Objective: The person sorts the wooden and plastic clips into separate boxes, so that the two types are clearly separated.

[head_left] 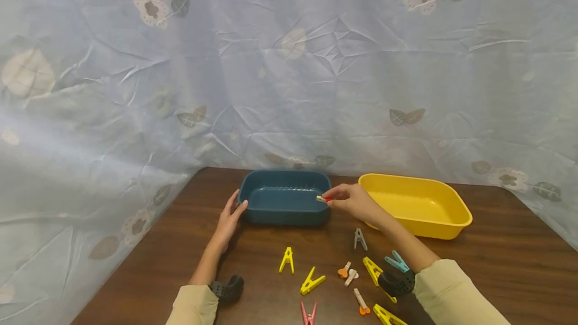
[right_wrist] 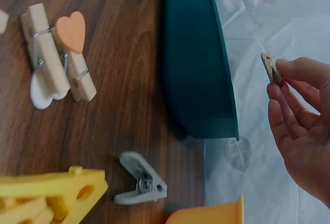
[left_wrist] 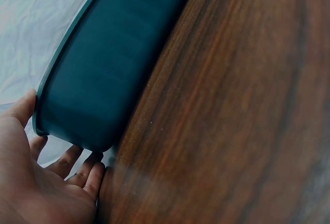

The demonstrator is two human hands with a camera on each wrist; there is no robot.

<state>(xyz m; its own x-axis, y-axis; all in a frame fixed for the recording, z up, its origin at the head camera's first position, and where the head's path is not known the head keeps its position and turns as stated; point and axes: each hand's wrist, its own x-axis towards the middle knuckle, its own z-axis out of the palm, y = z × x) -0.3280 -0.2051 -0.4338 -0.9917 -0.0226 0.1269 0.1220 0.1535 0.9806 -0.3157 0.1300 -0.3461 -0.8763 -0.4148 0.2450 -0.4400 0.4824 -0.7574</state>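
Note:
My right hand (head_left: 356, 202) pinches a small wooden clothespin (head_left: 321, 198) with a red piece on it, over the right end of the dark blue basin (head_left: 284, 217). In the right wrist view the wooden clothespin (right_wrist: 267, 65) sticks out from between thumb and fingertips, past the basin's rim. At the basin's left end is my left hand (head_left: 228, 222). Its thumb touches the rim, and the other fingers, spread and loosely bent, rest against the end wall, as the left wrist view shows.
A yellow basin (head_left: 420, 227) stands to the right, behind my right forearm. On the brown table lie a grey clip (head_left: 359, 239), a light blue clip (head_left: 397, 263), a pink clip (head_left: 309, 313), several yellow clips (head_left: 311, 282) and small wooden clothespins (head_left: 360, 300) with hearts. A patterned cloth (head_left: 289, 89) hangs behind.

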